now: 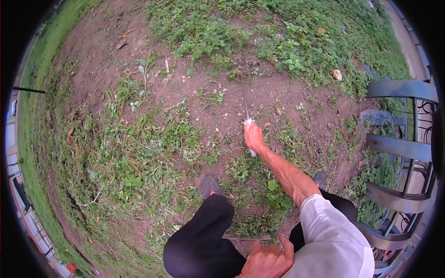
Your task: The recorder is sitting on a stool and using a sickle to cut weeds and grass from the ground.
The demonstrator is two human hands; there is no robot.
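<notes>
My right hand [253, 136] is stretched forward, closed round the white handle of a long thin-bladed hand tool. Its narrow dark blade [245, 97] points away from me, low over bare soil, with its far end near the edge of the green growth. Whether the blade touches the ground I cannot tell. Close to my body, between my knees, my left hand [268, 260] shows its back, with fingers curled in and the thumb apart; nothing shows in it. Loose cut weeds [153, 143] lie on the soil to the left of the tool.
Dense low plants [333, 41] grow at the far side. A pale stone [337, 74] lies among them. Blue curved metal bars [401, 143] stand along the right. My dark shoe [211, 186] is planted on the weedy ground. A strip of grass runs down the far left.
</notes>
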